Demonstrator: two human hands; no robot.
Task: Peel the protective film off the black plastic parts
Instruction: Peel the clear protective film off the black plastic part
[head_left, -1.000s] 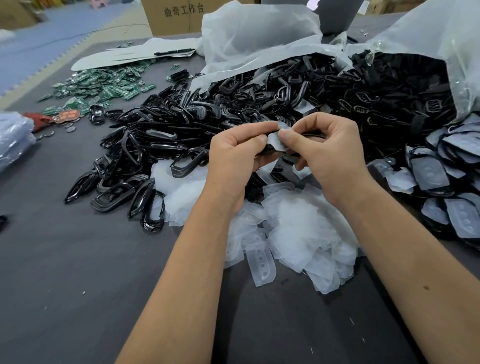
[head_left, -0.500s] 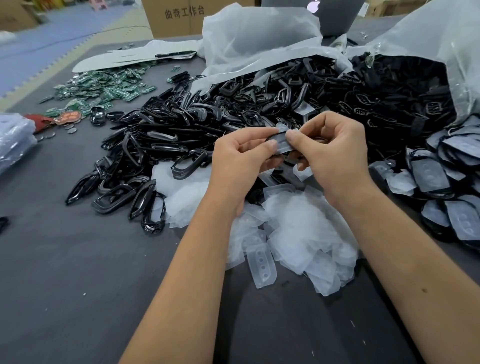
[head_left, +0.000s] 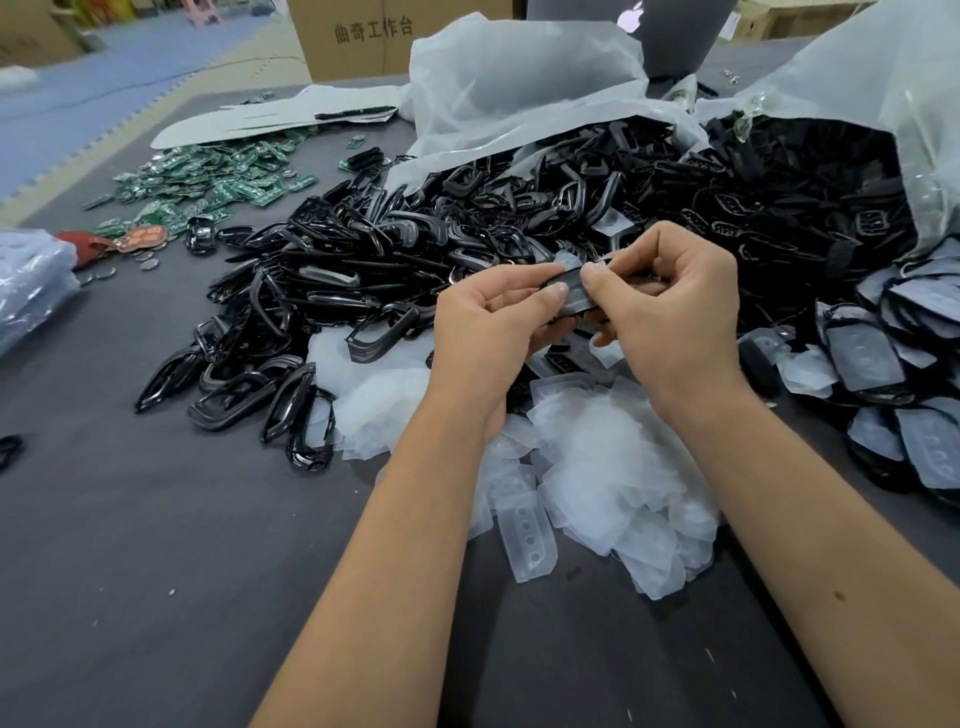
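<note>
- You held one black plastic part (head_left: 571, 296) just above centre of the frame, over the heaps and clear of the desk (head_left: 156, 571).
- Your left hand (head_left: 488, 332) gripped the part's left end, thumb on top and fingers curled beneath; that grip was clamped on the part.
- Your right hand (head_left: 675, 312) pinched at the part's right end, thumb tip pressed against the translucent film (head_left: 569, 260) that showed along the upper edge. I took this grip as clamped on the film's edge, though how much had lifted was too small to tell.
- The step in hand looked like starting the peel: the film seemed mostly on the part.
- The next move would call for a steady pull with your right hand away from the left while the left kept the part from twisting; a thin edge could slip or tear.
- Directly below your hands lay the pile of peeled films (head_left: 613, 467).
- Left of centre spread the heap of bare black frames (head_left: 322, 291); at the right edge lay parts still covered (head_left: 862, 353), the stock waiting.
- Behind them stood open plastic bags (head_left: 519, 83), and at upper left green circuit boards (head_left: 208, 176).
</note>
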